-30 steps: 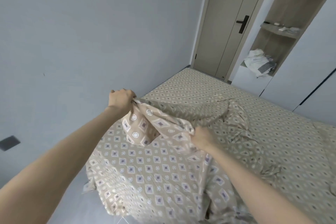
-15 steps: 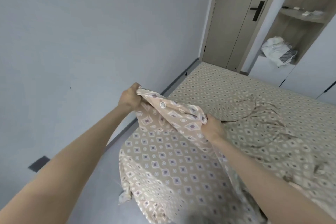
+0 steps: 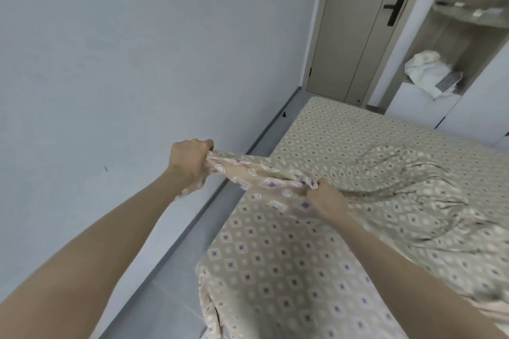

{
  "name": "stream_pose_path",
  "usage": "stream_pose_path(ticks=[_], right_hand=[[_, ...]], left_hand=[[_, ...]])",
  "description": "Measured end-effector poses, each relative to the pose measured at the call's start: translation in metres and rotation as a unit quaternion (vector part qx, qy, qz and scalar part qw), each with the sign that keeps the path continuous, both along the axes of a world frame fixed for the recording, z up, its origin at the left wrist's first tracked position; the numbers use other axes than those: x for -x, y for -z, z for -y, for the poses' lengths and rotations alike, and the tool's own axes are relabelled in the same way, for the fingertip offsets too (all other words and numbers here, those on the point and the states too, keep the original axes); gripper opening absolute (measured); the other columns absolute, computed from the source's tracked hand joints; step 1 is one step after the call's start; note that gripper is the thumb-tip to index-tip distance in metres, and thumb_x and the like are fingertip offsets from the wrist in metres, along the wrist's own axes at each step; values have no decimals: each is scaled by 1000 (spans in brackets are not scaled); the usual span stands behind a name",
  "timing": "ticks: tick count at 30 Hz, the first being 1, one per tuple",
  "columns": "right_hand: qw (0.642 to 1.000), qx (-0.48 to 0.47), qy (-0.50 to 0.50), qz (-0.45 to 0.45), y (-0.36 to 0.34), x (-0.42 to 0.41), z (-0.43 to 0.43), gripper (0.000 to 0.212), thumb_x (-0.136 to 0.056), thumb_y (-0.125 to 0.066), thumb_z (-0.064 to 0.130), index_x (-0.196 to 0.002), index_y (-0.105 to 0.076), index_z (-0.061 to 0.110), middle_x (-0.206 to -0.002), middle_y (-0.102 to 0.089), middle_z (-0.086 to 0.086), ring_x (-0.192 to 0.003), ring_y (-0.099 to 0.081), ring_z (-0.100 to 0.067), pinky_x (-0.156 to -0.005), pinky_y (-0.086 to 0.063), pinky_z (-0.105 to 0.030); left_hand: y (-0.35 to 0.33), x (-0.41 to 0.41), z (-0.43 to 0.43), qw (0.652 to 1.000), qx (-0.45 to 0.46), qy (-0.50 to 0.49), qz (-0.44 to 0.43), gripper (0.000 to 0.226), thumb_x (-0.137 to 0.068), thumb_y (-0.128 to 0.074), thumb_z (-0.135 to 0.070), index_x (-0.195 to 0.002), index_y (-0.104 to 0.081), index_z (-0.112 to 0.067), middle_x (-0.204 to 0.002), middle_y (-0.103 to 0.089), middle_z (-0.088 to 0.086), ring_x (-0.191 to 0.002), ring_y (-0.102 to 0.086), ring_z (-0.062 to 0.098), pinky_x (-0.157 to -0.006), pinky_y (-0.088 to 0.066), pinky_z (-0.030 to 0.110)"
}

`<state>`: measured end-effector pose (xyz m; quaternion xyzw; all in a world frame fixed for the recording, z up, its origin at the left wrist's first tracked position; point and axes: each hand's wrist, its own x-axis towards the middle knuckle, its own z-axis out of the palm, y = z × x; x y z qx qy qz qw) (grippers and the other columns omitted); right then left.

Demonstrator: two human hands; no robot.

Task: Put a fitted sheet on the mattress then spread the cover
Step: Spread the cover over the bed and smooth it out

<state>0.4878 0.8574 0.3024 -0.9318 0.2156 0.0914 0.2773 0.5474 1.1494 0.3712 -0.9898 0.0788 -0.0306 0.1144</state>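
Observation:
A beige cover (image 3: 275, 250) printed with small diamonds hangs from both my hands and drapes over the near end of the bed. My left hand (image 3: 190, 158) grips one bunched end of its top edge, out over the gap beside the wall. My right hand (image 3: 325, 198) grips the same edge further right, above the mattress. The edge is pulled fairly taut between them. The mattress (image 3: 344, 129) wears a sheet of the same beige diamond pattern. A rumpled part of the cover (image 3: 413, 187) lies on it to the right.
A grey wall (image 3: 124, 63) runs along the left, with a narrow strip of grey floor (image 3: 170, 297) between it and the bed. A closed door (image 3: 358, 27) stands past the far end. Open shelves (image 3: 440, 69) at the right hold white cloth.
Both hands have drawn apart along the cover's edge, pulling it tauter. My view has swung left, showing more floor beside the bed.

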Motion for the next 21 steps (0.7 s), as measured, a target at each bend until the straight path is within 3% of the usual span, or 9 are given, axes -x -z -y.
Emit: stream_pose_path(ticks=[2,5,7,9,12,14,16,18,21], right_hand=[[999,-25,-21,5,-5,-16,-10,32,-87,-49,41,-103,-55,15,-84,-59,1,-85,-57,-26,-68,-41,-32],[990,-45,-130,-18,-10,-26,-26,39,-74,-54,62,-88,-54,26,-78,-55,7,-78,-54,-19,-57,-36,-28],[982,-44,-173,-54,-12,-29,-39,41,-75,-67,56,-97,-59,22,-84,-57,8,-82,-54,-16,-63,-39,-28],[981,22,-172,-90,-7,-33,-54,45,-74,-74,49,-103,-59,19,-87,-58,5,-84,-57,-16,-67,-42,-29],[983,114,-105,-101,6,-35,-84,25,-87,-63,41,-82,-58,17,-69,-57,2,-73,-61,-20,-57,-43,-28],[985,141,-51,-85,6,-29,-109,23,-93,-53,29,-72,-50,20,-64,-53,2,-69,-59,-23,-54,-43,-26],[989,137,-5,-54,1,-23,-139,12,-92,-46,15,-88,-54,23,-77,-62,-4,-77,-63,-29,-60,-47,-30],[992,121,33,-25,-4,-16,-168,29,-92,-43,8,-114,-55,23,-101,-66,-13,-93,-63,-32,-64,-42,-30],[991,117,59,3,-5,-13,-206,31,-91,-42,7,-119,-56,11,-113,-64,-15,-101,-61,-33,-67,-40,-29]], left_hand=[[-7,-21,-14,1000,4,6,8,30,-79,-66,-36,-108,-59,-30,-87,-63,-3,-79,-61,20,-59,-35,24],[-11,-46,-36,1000,-28,6,-4,17,-77,-66,-33,-93,-60,-31,-81,-60,-5,-74,-59,19,-57,-34,23],[-7,-59,-51,996,-84,11,-11,25,-70,-71,-26,-91,-60,-32,-74,-53,-8,-67,-56,16,-52,-32,22],[1,-73,-66,993,-118,27,-13,24,-72,-69,-23,-92,-61,-32,-76,-52,-9,-67,-55,13,-51,-31,22],[13,-87,-90,985,-155,77,16,13,-81,-66,-23,-93,-62,-25,-84,-60,-8,-79,-62,11,-53,-31,21],[16,-88,-106,982,-161,101,-16,9,-85,-63,-17,-91,-61,-23,-83,-61,-7,-82,-62,11,-53,-30,19],[14,-86,-126,975,-174,129,-42,15,-86,-59,-12,-98,-64,-20,-95,-65,-6,-91,-65,12,-56,-33,19],[15,-80,-152,971,-184,143,-59,21,-86,-58,-11,-104,-64,-20,-104,-65,-6,-97,-65,12,-60,-36,19],[22,-72,-191,969,-197,137,-61,23,-81,-63,-14,-99,-59,-27,-93,-62,-11,-96,-64,8,-67,-43,19]])
